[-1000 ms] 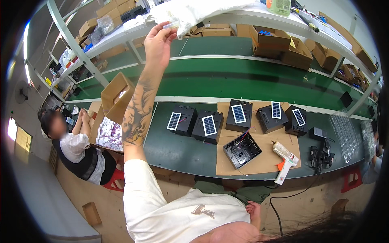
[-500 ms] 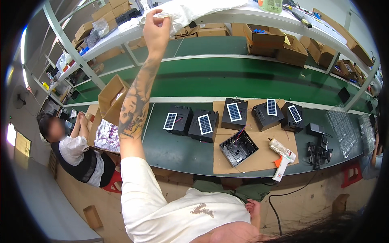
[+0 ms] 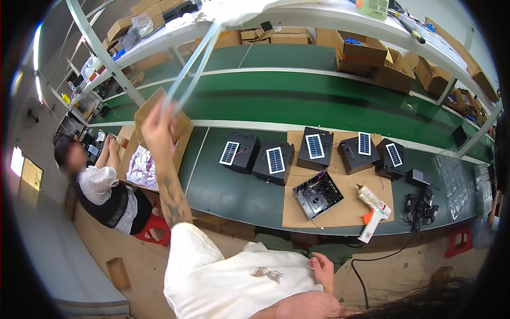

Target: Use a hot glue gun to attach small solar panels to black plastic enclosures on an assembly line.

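My left hand [image 3: 159, 127] is closed on two long, translucent bluish-white glue sticks [image 3: 194, 64], blurred by motion. They point up and away from it, toward the upper shelf. Below that hand is an open cardboard box [image 3: 183, 139]. In front of my torso, my right hand [image 3: 322, 268] rests low with loosely bent fingers and nothing visible in it. A white glue gun [image 3: 375, 204] with an orange trigger lies on a cardboard sheet [image 3: 350, 215]. Beside it sits an open black plastic housing [image 3: 319, 196] with wires inside.
Several black boxes [image 3: 240, 151] with small solar panels [image 3: 314, 146] line the bench. A power strip with black adapters [image 3: 419, 204] and clear plastic trays [image 3: 451, 183] are at the right. White plastic [image 3: 234, 11] lies on the upper shelf. A co-worker [image 3: 106, 186] sits at the left.
My left hand has come down and back from the upper shelf, now with the glue sticks in view. My right hand has shifted slightly left.
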`<state>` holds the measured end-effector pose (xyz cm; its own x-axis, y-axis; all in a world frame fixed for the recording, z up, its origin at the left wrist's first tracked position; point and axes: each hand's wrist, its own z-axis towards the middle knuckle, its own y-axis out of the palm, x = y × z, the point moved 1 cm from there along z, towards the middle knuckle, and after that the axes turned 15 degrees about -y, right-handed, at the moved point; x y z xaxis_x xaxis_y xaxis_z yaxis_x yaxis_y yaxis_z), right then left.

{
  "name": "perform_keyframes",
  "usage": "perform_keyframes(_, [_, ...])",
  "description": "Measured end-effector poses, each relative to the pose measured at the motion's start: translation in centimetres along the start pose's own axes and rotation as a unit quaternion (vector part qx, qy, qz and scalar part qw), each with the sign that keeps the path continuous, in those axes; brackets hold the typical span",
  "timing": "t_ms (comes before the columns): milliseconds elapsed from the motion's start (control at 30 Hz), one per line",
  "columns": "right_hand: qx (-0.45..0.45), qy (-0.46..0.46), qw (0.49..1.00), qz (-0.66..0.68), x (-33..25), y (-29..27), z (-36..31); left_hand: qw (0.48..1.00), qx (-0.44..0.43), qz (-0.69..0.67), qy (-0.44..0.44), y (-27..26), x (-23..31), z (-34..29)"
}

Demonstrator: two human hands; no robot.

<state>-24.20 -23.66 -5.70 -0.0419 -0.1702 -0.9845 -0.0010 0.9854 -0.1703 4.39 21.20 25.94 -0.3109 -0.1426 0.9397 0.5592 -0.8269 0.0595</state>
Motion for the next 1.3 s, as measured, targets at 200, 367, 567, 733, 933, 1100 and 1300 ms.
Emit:
perform_keyframes(200, [-0.127,-0.164,0.929,0.307,-12.4,3.7,8.5,0.951,-0.099,-0.188,-0.226,1.9,-7.8,-17.3])
perform_keyframes(367, [-0.03,-0.247,0.908,0.336,-17.8,5.7,15.9,0.875,-0.301,-0.106,-0.365,7.5,-10.5,-27.7])
perform_keyframes(567, [0.127,-0.153,0.937,0.288,-16.5,2.7,13.5,0.938,-0.309,0.024,-0.158,4.0,-9.5,-24.8])
perform_keyframes(733, [0.323,-0.254,0.873,0.265,-14.6,-9.7,8.0,0.986,-0.06,-0.12,-0.103,-4.8,-7.2,-12.3])
perform_keyframes(933, [0.168,-0.154,0.958,0.177,-10.2,-6.4,5.8,0.983,-0.016,-0.181,-0.032,-4.3,-3.5,-7.8])
perform_keyframes(1100, [0.134,-0.113,0.969,0.175,-8.4,-4.5,6.0,0.987,-0.047,-0.145,-0.044,-0.8,-3.6,-5.9])
perform_keyframes(1300, [0.137,-0.077,0.977,0.146,-7.8,-4.8,5.7,0.983,-0.068,-0.163,-0.05,1.2,-3.1,-4.1])
